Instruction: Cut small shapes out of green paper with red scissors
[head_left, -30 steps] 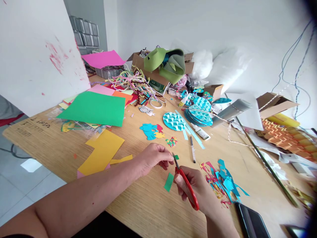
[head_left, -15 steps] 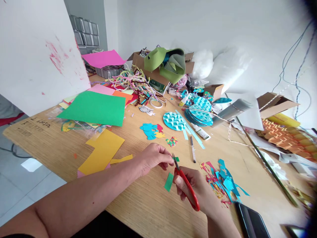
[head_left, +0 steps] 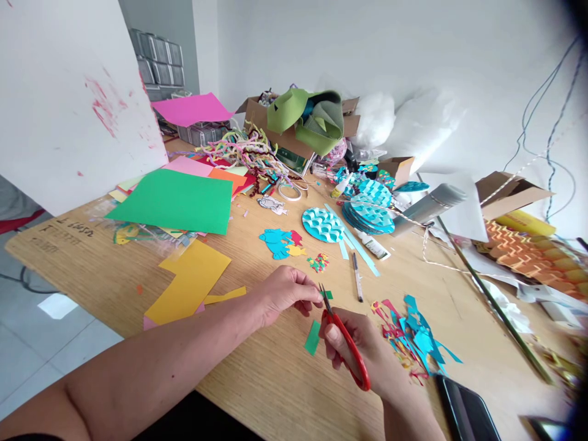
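- Your right hand (head_left: 371, 346) is closed around the handles of the red scissors (head_left: 354, 350), whose blades point away from you, tips slightly parted.
- Your left hand (head_left: 287, 294) has its thumb and fingertips pinched together on a small green piece (head_left: 327, 295), right at the blades; the fingers hide part of it.
- Just below that pinch, a green paper strip (head_left: 313, 338) lies on the table (head_left: 257, 380), near your right fingers.
- Beyond your hands you have a blue paper fish (head_left: 277, 242), with a red cutout (head_left: 296, 237) and a yellow fish (head_left: 297, 250) beside it.
- Between those and the scissors sits a patch of tiny multicoloured bits (head_left: 318, 263); a pen (head_left: 357, 278) lies to its right.
- To the right of your scissors hand are blue scraps (head_left: 425, 335) and, nearer you, a dark phone (head_left: 466, 407).
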`<state>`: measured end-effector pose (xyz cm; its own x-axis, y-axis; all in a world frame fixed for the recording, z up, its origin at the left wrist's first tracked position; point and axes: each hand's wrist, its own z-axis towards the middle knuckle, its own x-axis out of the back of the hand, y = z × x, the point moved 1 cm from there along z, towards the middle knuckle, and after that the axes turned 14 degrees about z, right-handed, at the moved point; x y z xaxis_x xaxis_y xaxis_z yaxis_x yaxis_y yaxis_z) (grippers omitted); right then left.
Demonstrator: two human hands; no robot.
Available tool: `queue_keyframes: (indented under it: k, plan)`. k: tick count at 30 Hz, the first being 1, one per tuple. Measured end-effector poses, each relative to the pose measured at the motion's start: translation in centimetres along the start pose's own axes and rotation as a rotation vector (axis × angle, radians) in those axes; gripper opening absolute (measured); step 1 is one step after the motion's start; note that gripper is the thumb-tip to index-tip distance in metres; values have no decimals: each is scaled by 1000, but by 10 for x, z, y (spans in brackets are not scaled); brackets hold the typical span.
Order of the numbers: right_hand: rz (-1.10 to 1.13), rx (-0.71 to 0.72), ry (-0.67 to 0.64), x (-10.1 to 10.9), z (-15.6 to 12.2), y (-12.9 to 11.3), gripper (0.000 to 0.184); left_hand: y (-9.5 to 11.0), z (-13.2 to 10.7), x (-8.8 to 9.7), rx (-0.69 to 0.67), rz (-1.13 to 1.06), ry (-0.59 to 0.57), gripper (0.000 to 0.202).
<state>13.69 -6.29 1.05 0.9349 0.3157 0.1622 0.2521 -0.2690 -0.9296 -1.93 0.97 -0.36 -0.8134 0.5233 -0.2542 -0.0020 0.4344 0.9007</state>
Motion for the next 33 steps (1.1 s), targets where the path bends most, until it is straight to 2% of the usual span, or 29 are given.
queue_keyframes:
  k: [13, 18, 33]
  plan:
    - [67, -72, 63, 0, 2, 4, 50, 0, 0, 0, 5, 2, -2, 14]
    - [67, -82, 66, 0, 1, 3, 51, -1, 2, 0, -20, -34, 34, 14]
    - [63, -58, 48, 0, 1, 2, 49, 0, 1, 1, -7, 9, 40, 14]
